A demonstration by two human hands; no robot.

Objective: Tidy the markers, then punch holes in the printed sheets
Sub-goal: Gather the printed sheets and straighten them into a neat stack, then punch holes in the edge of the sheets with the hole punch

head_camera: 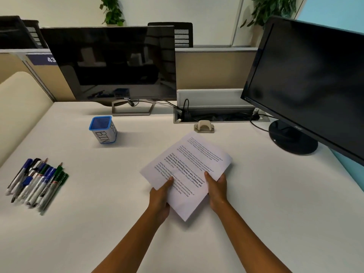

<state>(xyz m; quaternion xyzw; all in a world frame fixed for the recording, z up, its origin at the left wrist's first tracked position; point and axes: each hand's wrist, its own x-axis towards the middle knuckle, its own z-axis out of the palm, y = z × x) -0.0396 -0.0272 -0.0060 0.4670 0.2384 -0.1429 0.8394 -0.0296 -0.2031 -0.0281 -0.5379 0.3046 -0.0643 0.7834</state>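
Both our hands grip the printed sheets [187, 170], left hand [160, 198] and right hand [216, 191] each with a thumb on top, holding them tilted just in front of the beige hole punch [204, 126]. Left of the punch stands one blue pen pot [103, 129] labelled BIN; we cannot see anything inside it. Far left of the punch, markers [37, 182] lie in one loose row, too blurred to count.

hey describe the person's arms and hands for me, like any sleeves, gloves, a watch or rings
Both forearms are bare all the way to the bottom edge of the picture, so no sleeves show. The left hand and the right hand wear no gloves. No watch, bracelet or band shows on either wrist, and no ring on the parts of the fingers in view. The nails look short and unpainted, though they are small in the picture.
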